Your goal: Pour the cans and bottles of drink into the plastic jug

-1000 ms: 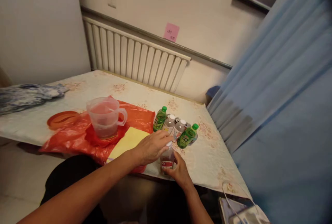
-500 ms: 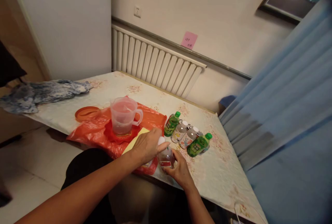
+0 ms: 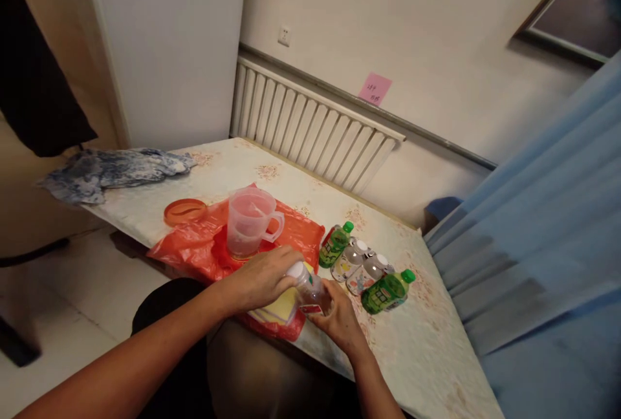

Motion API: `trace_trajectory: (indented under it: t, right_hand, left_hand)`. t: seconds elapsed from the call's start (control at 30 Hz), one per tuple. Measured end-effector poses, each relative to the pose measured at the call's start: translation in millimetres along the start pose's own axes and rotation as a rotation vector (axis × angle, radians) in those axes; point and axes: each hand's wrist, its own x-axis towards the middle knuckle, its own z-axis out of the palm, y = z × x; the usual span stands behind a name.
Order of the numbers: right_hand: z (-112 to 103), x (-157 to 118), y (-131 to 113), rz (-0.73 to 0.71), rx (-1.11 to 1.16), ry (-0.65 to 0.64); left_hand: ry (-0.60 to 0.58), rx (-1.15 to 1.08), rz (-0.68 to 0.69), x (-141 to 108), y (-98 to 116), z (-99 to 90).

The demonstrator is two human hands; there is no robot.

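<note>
The right hand (image 3: pixel 339 323) grips the tilted clear bottle (image 3: pixel 311 294) over the counter's (image 3: pixel 427 341) near edge; the left hand (image 3: pixel 272 275) clasps its white cap (image 3: pixel 295 270), seemingly still on. Work on this 1 bottle looks unfinished.

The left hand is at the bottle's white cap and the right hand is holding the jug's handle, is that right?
Not quite: the head view shows the right hand holding the bottle, not the jug. The left hand is at the white cap.
</note>
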Motion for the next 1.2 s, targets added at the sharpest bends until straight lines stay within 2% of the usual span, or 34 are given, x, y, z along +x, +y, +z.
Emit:
trace_trajectory:
  t: [0.17, 0.23, 0.3, 0.4, 0.5, 0.6, 0.73, 0.87, 0.93, 1.03, 1.13, 1.2]
  right_hand:
    - [1.6, 16.3, -14.6, -0.036, -0.025, -0.044]
    - [2.8, 22.2, -20.5, -0.05, -0.03, -0.056]
    - [4.7, 27.0, -24.5, -0.058, -0.029, -0.058]
    - [8.3, 31.9, -25.6, -0.062, -0.017, -0.064]
    - [10.7, 35.1, -22.7, -0.059, 0.008, -0.075]
    - [10.8, 38.5, -21.6, -0.055, -0.01, -0.081]
    - [10.1, 43.2, -23.9, -0.05, -0.037, -0.111]
    - [9.9, 49.5, -20.1, -0.064, -0.048, -0.107]
    - [8.5, 55.8, -15.9, -0.068, -0.08, -0.089]
    - [3.1, 71.2, -11.6, -0.081, -0.14, -0.063]
    - [-6.3, 92.1, -12.5, -0.113, -0.235, -0.041]
    - [-13.7, 107.4, -15.4, -0.134, -0.314, -0.018]
  left_hand:
    - [0.122, 0.133, -0.291, -3.3, -1.6, 2.6]
    - [0.157, 0.165, -0.362, -4.4, -5.1, 3.7]
    - [0.212, 0.149, -0.346, -6.9, -10.0, 4.0]
    - [0.279, 0.051, -0.183, -13.1, -18.2, 1.3]
    - [0.202, -0.043, 0.016, -20.0, -25.6, -4.6]
    - [0.138, -0.094, 0.097, -24.8, -32.4, -9.4]
    - [0.187, -0.122, 0.055, -27.0, -36.6, -12.0]
    - [0.388, -0.165, -0.155, -26.5, -37.9, -12.5]
    - [0.466, -0.275, -0.268, -27.8, -43.4, -8.6]
    - [0.468, -0.62, -0.339, -34.9, -61.0, 7.7]
    - [0.263, -1.017, -0.388, -50.1, -85.9, 33.1]
    - [0.163, -1.205, -0.461, -64.4, -103.5, 50.6]
